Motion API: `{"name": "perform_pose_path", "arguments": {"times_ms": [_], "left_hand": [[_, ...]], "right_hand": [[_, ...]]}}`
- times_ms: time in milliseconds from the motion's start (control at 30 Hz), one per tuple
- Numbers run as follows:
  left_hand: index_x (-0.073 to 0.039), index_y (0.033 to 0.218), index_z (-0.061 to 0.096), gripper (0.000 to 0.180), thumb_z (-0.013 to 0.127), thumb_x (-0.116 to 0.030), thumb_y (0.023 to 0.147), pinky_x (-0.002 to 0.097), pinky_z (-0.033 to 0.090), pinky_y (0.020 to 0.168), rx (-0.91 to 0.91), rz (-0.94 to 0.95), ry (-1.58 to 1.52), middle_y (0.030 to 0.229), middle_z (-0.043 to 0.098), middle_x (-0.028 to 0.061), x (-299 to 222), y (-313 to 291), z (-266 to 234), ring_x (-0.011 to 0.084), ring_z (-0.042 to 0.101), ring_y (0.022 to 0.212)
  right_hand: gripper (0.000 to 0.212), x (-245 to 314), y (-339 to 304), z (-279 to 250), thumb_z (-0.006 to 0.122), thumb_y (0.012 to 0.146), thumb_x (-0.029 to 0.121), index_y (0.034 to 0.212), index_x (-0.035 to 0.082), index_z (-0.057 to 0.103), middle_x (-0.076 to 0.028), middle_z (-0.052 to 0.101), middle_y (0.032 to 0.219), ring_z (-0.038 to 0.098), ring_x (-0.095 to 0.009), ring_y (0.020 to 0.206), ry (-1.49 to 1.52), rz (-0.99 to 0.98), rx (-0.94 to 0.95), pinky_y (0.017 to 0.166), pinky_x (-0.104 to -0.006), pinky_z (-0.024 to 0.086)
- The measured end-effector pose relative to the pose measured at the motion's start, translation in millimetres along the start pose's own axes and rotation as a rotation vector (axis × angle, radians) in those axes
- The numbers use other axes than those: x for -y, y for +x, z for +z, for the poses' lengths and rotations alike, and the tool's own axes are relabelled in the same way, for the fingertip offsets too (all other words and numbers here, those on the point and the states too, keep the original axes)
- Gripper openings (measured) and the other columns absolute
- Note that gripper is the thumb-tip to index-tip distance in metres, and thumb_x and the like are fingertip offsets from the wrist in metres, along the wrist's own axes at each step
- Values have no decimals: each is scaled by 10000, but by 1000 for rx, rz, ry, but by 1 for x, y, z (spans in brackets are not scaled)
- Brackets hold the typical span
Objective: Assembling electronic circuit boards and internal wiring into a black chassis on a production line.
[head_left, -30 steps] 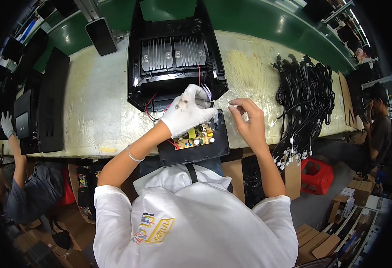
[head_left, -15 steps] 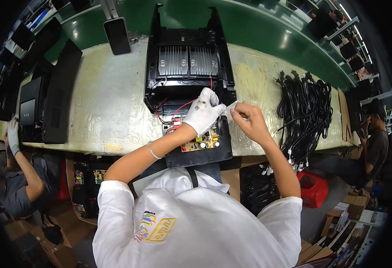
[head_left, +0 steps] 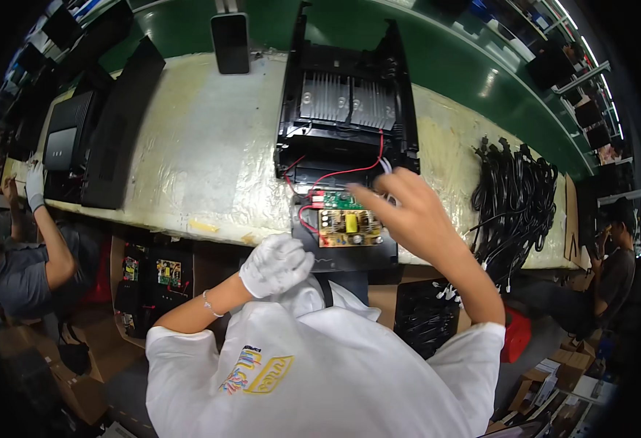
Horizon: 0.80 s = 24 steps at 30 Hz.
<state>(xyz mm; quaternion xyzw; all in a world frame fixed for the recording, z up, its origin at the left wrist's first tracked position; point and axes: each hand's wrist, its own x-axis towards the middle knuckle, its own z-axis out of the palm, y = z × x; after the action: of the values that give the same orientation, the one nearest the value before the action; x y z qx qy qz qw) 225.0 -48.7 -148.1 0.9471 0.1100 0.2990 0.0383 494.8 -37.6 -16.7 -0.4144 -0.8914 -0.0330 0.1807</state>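
My left hand (head_left: pixel 276 266), in a white glove, is drawn back in front of my shirt, left of the black panel (head_left: pixel 368 258). Its fingers are curled in; whether anything is inside them is hidden. My bare right hand (head_left: pixel 414 216) reaches over the right side of the circuit boards, its fingertips smeared by motion. Below it lie a tan circuit board (head_left: pixel 349 228) with a yellow component and a narrow green board (head_left: pixel 333 200), both on the panel. Red wires (head_left: pixel 346 171) run from the boards into a black housing (head_left: pixel 349 124) with finned metal heat sinks (head_left: pixel 325 98).
A bundle of black cables (head_left: pixel 514 197) with white plugs hangs over the table's right edge. Black panels (head_left: pixel 125 131) stand on the left, where another person's gloved hand (head_left: pixel 34 182) works. A phone-like device (head_left: pixel 230 44) is mounted at the back. A red stool (head_left: pixel 516 334) stands below right.
My left hand has left the wires and pulled back toward my body, lower left. My right hand has moved down and left over the boards. The whole view has shifted.
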Motion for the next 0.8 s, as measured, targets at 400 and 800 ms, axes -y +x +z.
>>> {"name": "perform_pose_path", "arguments": {"times_ms": [400,800], "left_hand": [[-80,851,654,182,696,-99,675,394,487,734,-329,-98,-298,708,517,45,-21,48,-34,236,531,631],[-102,890,539,426,854,-204,621,424,476,897,-280,-431,-702,1151,590,152,44,73,-14,358,574,1078]], "right_hand": [[166,-8,91,16,712,770,178,795,25,655,-94,612,849,564,-271,897,-24,-293,514,769,-373,488],[279,-13,70,-7,716,840,207,902,-4,544,-121,503,685,497,-285,633,589,152,553,613,-388,419]]}}
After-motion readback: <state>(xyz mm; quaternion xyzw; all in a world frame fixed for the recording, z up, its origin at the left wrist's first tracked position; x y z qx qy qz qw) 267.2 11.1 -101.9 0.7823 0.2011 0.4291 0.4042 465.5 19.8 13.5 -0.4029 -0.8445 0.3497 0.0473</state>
